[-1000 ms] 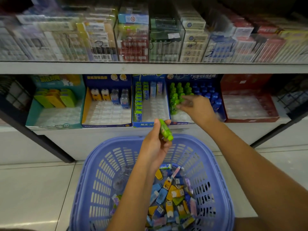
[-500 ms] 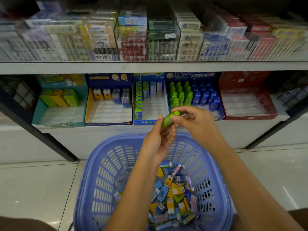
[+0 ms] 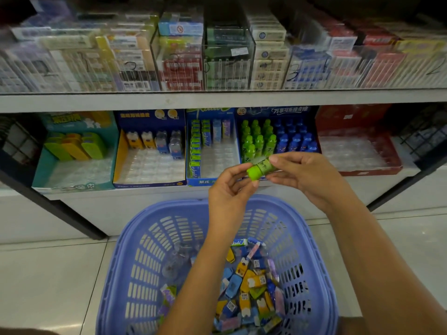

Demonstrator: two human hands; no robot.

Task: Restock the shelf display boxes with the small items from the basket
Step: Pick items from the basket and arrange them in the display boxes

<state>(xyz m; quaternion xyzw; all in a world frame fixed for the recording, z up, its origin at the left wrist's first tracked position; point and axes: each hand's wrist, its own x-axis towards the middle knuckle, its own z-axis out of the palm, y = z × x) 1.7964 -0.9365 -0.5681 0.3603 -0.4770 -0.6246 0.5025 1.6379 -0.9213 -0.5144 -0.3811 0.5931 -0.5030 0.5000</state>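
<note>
**Two hands on one green bottle, in mid-air at the shelf front**

Both hands grip the same small green bottle. The left hand pinches its bright cap end between thumb and fingertips, and the right hand pinches the labelled body. The bottle hangs above the far rim of the basket, just in front of the front edge of the shelf. It sits before the front left corner of the display box, which holds the upright green stock and blue stock.

Its long axis lies nearly level, running left to right with a slight tilt. The cap is lower and points toward the left hand; the base is higher and points toward the right. The stock in the box stands cap up, so this one probably needs turning upright before it goes in.

- **Drop:** if one hand lets go before the other has a firm pinch, the smooth little bottle could fall. It would land among the loose items in the basket, or bounce off the rim onto the floor.
- **Toppling:** the green stock stands packed close together, so a knuckle or a tilted base pushed in at the front edge could knock several over.
- **Wrong side:** the blue stock touches the green, so a careless placement could mix the colours.
- **Hidden slot:** the hands cover the box's front row, so I cannot tell which slot is free.
</note>
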